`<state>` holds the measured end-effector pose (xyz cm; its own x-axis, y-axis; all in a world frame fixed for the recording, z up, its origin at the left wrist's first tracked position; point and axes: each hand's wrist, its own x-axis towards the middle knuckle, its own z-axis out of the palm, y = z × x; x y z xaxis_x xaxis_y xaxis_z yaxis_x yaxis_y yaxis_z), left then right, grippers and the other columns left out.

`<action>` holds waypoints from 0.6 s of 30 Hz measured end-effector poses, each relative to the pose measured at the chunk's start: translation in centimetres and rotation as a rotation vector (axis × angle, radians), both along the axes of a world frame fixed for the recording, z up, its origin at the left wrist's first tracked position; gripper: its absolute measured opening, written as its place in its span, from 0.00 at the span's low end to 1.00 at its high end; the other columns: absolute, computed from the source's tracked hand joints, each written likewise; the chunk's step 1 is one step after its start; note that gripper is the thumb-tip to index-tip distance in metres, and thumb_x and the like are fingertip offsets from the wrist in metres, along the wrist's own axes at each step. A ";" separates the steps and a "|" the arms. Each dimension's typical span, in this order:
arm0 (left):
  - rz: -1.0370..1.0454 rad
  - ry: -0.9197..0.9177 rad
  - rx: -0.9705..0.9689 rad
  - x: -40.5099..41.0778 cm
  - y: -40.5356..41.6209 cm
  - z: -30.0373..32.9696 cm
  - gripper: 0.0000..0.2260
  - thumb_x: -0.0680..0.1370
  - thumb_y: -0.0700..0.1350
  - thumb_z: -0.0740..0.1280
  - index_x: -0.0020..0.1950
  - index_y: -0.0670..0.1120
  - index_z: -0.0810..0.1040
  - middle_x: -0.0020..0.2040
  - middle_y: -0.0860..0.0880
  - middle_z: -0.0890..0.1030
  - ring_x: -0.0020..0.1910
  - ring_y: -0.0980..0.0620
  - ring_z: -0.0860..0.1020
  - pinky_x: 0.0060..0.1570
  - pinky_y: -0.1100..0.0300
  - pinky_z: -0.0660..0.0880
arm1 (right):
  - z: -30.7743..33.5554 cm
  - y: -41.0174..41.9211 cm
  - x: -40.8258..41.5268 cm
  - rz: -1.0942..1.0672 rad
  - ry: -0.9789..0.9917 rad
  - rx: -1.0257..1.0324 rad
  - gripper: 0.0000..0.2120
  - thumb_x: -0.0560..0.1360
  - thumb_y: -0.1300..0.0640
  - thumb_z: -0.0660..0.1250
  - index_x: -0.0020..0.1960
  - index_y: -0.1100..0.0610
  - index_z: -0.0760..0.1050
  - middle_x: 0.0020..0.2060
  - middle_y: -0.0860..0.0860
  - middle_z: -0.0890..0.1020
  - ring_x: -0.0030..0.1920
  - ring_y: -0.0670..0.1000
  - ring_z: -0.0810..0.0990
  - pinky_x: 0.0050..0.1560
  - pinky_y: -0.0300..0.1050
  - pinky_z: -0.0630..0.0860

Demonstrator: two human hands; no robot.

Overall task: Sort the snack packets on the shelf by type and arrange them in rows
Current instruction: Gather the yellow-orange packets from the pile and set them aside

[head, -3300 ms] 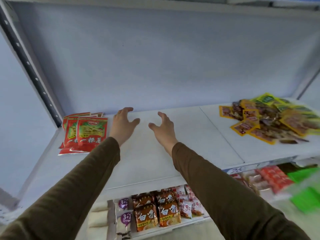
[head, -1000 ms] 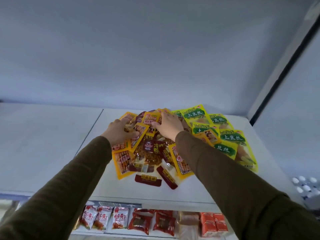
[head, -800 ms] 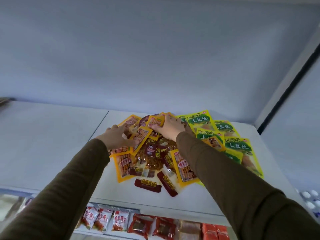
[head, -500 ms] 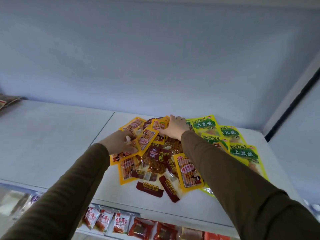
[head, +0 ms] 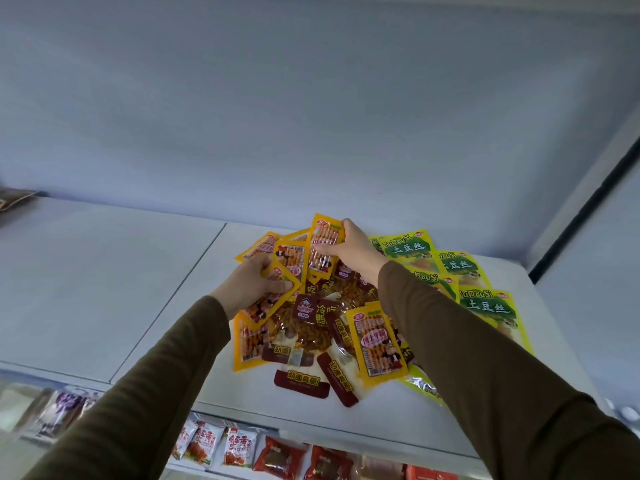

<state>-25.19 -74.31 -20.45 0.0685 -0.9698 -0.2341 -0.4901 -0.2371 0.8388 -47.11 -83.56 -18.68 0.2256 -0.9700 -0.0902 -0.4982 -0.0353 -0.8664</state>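
A mixed pile of snack packets lies on the white shelf (head: pixel 104 278). My left hand (head: pixel 251 284) grips several orange-yellow skewer packets (head: pixel 277 289) at the pile's left side. My right hand (head: pixel 353 252) pinches one orange-yellow packet (head: pixel 323 247) and holds it lifted and upright above the pile. Another orange-yellow packet (head: pixel 375 341) lies flat near my right forearm. Dark red and clear packets (head: pixel 311 313) fill the middle of the pile. Green-and-yellow packets (head: pixel 485 303) are spread on the right.
The shelf's grey back wall rises behind the pile. A dark upright post (head: pixel 581 209) bounds the shelf at the right. A packet's corner (head: pixel 14 199) shows at the far left. Red and white packets (head: pixel 239 448) stand on the lower shelf below.
I turned from the red packets at the shelf's left end to this pile. In the last second my right hand lifted one orange-yellow packet off the pile; my left hand gathered orange-yellow packets.
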 end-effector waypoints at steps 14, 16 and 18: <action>0.113 0.374 -0.173 0.7 0.2 0.8 0.13 0.76 0.43 0.76 0.58 0.47 0.79 0.50 0.45 0.87 0.45 0.43 0.87 0.38 0.54 0.83 | 1.1 0.2 0.1 0.033 -0.315 0.150 0.24 0.73 0.51 0.78 0.67 0.53 0.76 0.63 0.50 0.82 0.63 0.52 0.78 0.64 0.51 0.74; 0.121 0.379 -0.258 0.6 0.1 1.1 0.09 0.77 0.43 0.74 0.55 0.46 0.78 0.49 0.45 0.87 0.44 0.44 0.87 0.37 0.53 0.83 | 1.3 0.3 0.2 0.019 -0.372 0.115 0.16 0.75 0.54 0.77 0.61 0.52 0.79 0.57 0.51 0.85 0.59 0.54 0.83 0.65 0.60 0.78; 0.146 0.401 -0.309 0.8 0.0 1.4 0.07 0.80 0.43 0.71 0.57 0.47 0.77 0.50 0.45 0.87 0.45 0.45 0.87 0.41 0.50 0.84 | 2.2 0.6 0.2 -0.082 -0.453 0.012 0.13 0.77 0.54 0.75 0.60 0.51 0.78 0.55 0.51 0.86 0.59 0.55 0.84 0.63 0.60 0.79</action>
